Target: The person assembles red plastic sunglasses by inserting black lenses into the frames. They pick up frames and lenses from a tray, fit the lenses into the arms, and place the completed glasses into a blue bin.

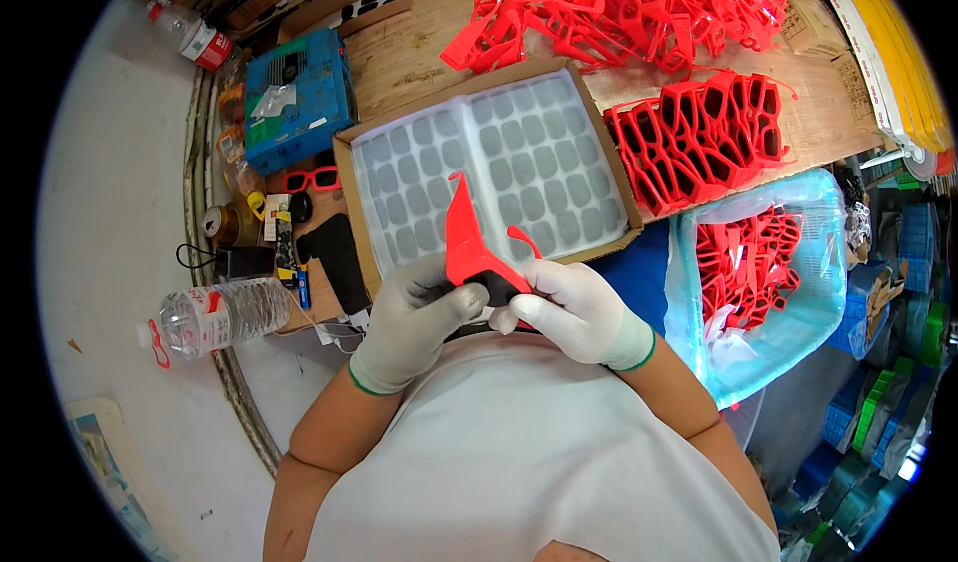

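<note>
Red sunglasses (pixel 465 243), at near edge of box (pixel 635 225), gripped by left hand (pixel 411 310) and right hand (pixel 587 312); lens (pixel 501 287) apparently being seated, next needing even pressure.

Head camera, left of a side-by-side fisheye pair: looks steeply down from above the wearer's white shirt (pixel 499 452), facing forward across the wooden workbench (pixel 414 55). The left gloved hand (pixel 414 312) and right gloved hand (pixel 581 312) lie at close range, near mid-field; the wooden workbench recedes toward the upper edge. Straight edges bow toward the rounded rim.
</note>
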Motion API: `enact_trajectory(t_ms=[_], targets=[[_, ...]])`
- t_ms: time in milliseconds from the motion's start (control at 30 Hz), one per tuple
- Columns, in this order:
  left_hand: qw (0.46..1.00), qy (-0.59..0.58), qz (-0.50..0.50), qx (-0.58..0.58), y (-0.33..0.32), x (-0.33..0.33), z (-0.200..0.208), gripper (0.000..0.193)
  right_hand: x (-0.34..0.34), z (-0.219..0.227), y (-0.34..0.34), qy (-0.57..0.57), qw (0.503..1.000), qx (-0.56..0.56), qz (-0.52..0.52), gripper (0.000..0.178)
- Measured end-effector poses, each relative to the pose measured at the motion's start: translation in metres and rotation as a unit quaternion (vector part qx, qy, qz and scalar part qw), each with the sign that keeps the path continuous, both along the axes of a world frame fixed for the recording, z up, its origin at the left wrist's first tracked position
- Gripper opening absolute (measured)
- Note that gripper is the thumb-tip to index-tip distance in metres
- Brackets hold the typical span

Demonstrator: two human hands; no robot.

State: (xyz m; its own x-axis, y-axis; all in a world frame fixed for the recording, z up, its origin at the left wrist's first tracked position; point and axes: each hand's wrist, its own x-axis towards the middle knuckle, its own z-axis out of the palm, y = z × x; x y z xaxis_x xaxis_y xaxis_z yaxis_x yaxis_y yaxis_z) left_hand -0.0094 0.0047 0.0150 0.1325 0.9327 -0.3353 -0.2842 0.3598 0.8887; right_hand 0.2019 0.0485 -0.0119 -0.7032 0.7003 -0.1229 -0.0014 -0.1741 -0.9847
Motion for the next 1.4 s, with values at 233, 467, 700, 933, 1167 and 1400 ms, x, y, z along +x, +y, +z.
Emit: enact_trajectory(t_ms=[233, 467, 700, 933, 1167, 1400], targets=[[0.997, 0.056, 0.041, 0.044, 0.002, 0.009, -0.010, 0.018, -0.007, -0.001, -0.003, -0.053, 0.997, 0.049, -0.038, 0.018], [0.958, 0.257, 0.068, 0.108, 0.001, 0.018, -0.011, 0.016, -0.014, 0.001, -0.007, -0.071, 0.988, 0.092, -0.097, 0.019], [0.989, 0.105, 0.009, 0.100, 0.002, 0.008, 0.005, 0.014, -0.006, 0.003, -0.002, -0.021, 0.995, 0.092, -0.032, 0.025], [0.994, 0.082, -0.022, 0.068, 0.003, 0.003, 0.014, 0.014, -0.002, 0.001, -0.002, -0.001, 0.996, 0.087, 0.002, 0.023], [0.991, 0.098, -0.012, 0.094, 0.004, 0.007, 0.030, 0.013, -0.007, 0.014, -0.004, -0.027, 0.993, 0.110, -0.016, 0.014], [0.989, 0.059, -0.077, 0.114, 0.006, -0.010, 0.031, 0.017, -0.009, 0.024, 0.008, -0.015, 0.997, 0.070, 0.034, 0.023]])
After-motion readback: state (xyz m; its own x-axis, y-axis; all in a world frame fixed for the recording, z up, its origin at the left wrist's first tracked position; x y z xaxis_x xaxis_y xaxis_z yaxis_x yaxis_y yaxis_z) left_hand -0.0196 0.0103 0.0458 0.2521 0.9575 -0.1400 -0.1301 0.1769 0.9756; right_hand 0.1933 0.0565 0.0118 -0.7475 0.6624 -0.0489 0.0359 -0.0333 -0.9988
